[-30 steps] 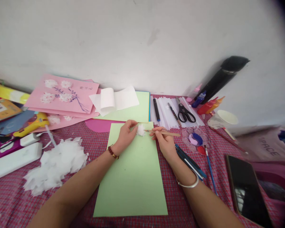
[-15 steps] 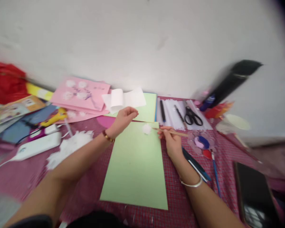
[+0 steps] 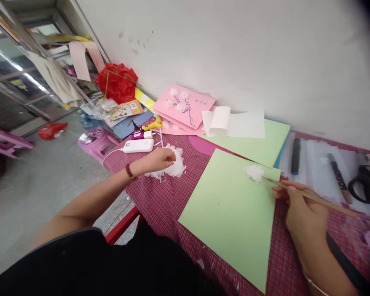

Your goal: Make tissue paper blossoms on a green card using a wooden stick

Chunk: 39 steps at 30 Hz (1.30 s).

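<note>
My left hand [image 3: 160, 160] is over a pile of torn white paper scraps [image 3: 176, 165], its fingers pinched together. Whatever they may hold is too small to make out. In my right hand [image 3: 306, 211] is a slim, pointed wooden stick [image 3: 317, 199], gripped like a pen. The stick's tip points left, close to a fluffy white tuft [image 3: 254, 173] on the light green sheet [image 3: 231, 213]. The tuft lies near the sheet's far edge.
Pink cards [image 3: 185, 107] with white flowers and a white paper strip [image 3: 246, 124] lie at the back. Left are a yellow glue gun [image 3: 154, 123] and white power strip [image 3: 138, 145]. Scissors [image 3: 368, 185] and a black marker [image 3: 295, 156] lie right. A purple stool [image 3: 97, 142] stands beyond the table.
The view has swung left, bringing the floor and stools into sight. My left hand has gone from above the green sheet to the scrap pile. My right hand still holds the stick near the tuft.
</note>
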Available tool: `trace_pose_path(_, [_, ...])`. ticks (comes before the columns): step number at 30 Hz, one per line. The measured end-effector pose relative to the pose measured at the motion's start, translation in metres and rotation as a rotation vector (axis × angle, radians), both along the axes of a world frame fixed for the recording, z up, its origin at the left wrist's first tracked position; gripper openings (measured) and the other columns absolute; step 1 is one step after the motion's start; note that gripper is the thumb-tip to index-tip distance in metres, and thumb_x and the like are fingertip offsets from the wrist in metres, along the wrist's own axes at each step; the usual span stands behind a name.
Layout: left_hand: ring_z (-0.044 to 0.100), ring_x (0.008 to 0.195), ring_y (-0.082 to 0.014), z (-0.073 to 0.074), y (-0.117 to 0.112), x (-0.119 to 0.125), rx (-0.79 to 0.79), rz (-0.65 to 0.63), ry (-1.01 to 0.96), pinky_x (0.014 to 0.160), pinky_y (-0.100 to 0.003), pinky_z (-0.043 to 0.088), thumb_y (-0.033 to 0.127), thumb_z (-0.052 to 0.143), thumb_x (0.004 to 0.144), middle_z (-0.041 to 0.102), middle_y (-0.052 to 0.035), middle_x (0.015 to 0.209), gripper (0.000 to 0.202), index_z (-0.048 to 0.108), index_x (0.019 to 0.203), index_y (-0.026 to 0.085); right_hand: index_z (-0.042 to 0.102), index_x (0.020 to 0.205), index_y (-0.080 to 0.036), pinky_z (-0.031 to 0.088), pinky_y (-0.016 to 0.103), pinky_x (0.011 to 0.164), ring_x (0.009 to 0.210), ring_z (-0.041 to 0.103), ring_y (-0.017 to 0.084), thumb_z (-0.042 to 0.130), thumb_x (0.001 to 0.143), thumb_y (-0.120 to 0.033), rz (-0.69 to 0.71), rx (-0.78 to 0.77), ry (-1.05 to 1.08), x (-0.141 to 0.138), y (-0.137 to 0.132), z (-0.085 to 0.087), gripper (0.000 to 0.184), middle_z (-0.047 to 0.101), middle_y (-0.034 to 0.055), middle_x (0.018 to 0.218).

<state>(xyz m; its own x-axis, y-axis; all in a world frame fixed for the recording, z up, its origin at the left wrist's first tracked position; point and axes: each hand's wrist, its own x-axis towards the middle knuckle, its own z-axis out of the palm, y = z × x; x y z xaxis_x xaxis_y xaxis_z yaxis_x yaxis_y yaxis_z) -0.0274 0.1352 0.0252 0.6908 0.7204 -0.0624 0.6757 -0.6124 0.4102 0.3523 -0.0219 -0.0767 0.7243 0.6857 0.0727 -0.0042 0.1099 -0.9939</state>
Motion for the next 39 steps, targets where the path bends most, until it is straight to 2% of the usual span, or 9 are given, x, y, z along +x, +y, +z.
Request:
trace_pose_path(5, [0.055, 0.085, -0.0202, -0.042, -0.024, 0.002, 0.303, 0.084, -0.057, 0.082, -0.034, 0.044, 0.019, 0.054, 0.082, 0.060, -0.0069, 0.083, 0.011, 0.065, 0.081, 0.017, 0.073, 0.077, -0.027, 0.041, 0.046, 0.059, 0.053, 0.056, 0.018, 0.069, 0.070, -0.040, -0.021, -0.015, -0.013, 0.000, 0.000, 0.001, 0.015, 0.065, 0.0094, 0.070])
trace_pose_path(10, [0.054, 0.082, -0.0198, -0.056, -0.022, 0.016, 0.316, 0.166, -0.126, 0.080, -0.035, 0.044, 0.022, 0.056, 0.083, 0.058, -0.0064, 0.081, 0.014, 0.067, 0.075, 0.017, 0.072, 0.075, -0.026, 0.040, 0.045, 0.058, 0.051, 0.056, 0.019, 0.070, 0.069, -0.037, -0.051, -0.014, -0.003, 0.002, 0.000, -0.001, 0.013, 0.065, 0.0098, 0.068])
trace_pose_path(13, [0.053, 0.074, -0.0158, -0.047, -0.017, 0.016, 0.166, 0.309, -0.360, 0.074, -0.030, 0.043, 0.022, 0.058, 0.080, 0.057, -0.0033, 0.074, 0.015, 0.065, 0.067, 0.017, 0.072, 0.076, -0.024, 0.041, 0.043, 0.059, 0.053, 0.057, 0.017, 0.069, 0.071, -0.033, -0.039, -0.021, 0.018, 0.002, -0.002, 0.000, 0.012, 0.065, 0.0093, 0.069])
trace_pose_path(16, [0.048, 0.061, -0.0100, -0.029, -0.015, 0.014, -0.194, 0.487, -0.619, 0.060, -0.024, 0.039, 0.028, 0.065, 0.075, 0.054, 0.0009, 0.066, 0.016, 0.060, 0.066, 0.015, 0.072, 0.079, -0.022, 0.042, 0.039, 0.059, 0.053, 0.058, 0.016, 0.068, 0.070, -0.031, -0.023, -0.013, 0.014, 0.001, -0.003, 0.002, 0.014, 0.066, 0.0065, 0.069])
trace_pose_path(19, [0.042, 0.052, -0.0050, -0.012, -0.017, 0.017, -0.557, 0.551, -0.785, 0.052, -0.020, 0.033, 0.034, 0.070, 0.071, 0.053, 0.0033, 0.063, 0.023, 0.058, 0.070, 0.014, 0.070, 0.082, -0.019, 0.043, 0.034, 0.058, 0.053, 0.058, 0.015, 0.069, 0.070, -0.031, -0.019, -0.012, 0.009, 0.002, -0.003, 0.000, 0.017, 0.067, 0.0037, 0.069])
trace_pose_path(22, [0.046, 0.049, -0.0042, -0.001, -0.019, 0.030, -0.716, 0.521, -0.822, 0.049, -0.018, 0.035, 0.037, 0.072, 0.070, 0.060, 0.0011, 0.066, 0.028, 0.056, 0.074, 0.014, 0.069, 0.083, -0.017, 0.044, 0.031, 0.057, 0.053, 0.058, 0.014, 0.068, 0.071, -0.032, -0.010, -0.005, 0.037, 0.002, -0.002, -0.002, 0.019, 0.067, 0.0023, 0.069])
trace_pose_path(27, [0.047, 0.044, -0.0043, 0.002, -0.024, 0.064, -0.723, 0.423, -0.752, 0.044, -0.017, 0.034, 0.037, 0.071, 0.072, 0.056, 0.0040, 0.057, 0.027, 0.055, 0.073, 0.015, 0.067, 0.084, -0.017, 0.045, 0.027, 0.055, 0.052, 0.057, 0.012, 0.067, 0.075, -0.036, 0.022, 0.026, 0.026, 0.001, -0.002, -0.001, 0.021, 0.066, 0.0007, 0.068])
trace_pose_path(34, [0.044, 0.045, -0.0030, -0.011, -0.032, 0.135, -0.861, 0.201, -0.639, 0.043, -0.015, 0.031, 0.035, 0.073, 0.072, 0.052, 0.0055, 0.055, 0.025, 0.059, 0.074, 0.014, 0.063, 0.084, -0.019, 0.046, 0.025, 0.054, 0.052, 0.056, 0.011, 0.058, 0.083, -0.035, 0.021, 0.076, -0.025, -0.001, -0.002, 0.006, 0.017, 0.064, -0.0018, 0.065])
trace_pose_path(39, [0.045, 0.044, -0.0031, -0.027, -0.026, 0.193, -1.015, 0.042, -0.677, 0.043, -0.016, 0.032, 0.034, 0.077, 0.067, 0.054, 0.0053, 0.055, 0.028, 0.060, 0.077, 0.014, 0.060, 0.076, -0.019, 0.046, 0.025, 0.051, 0.051, 0.055, 0.012, 0.055, 0.081, -0.033, 0.033, -0.029, -0.064, -0.003, -0.002, 0.014, 0.015, 0.059, -0.0029, 0.058])
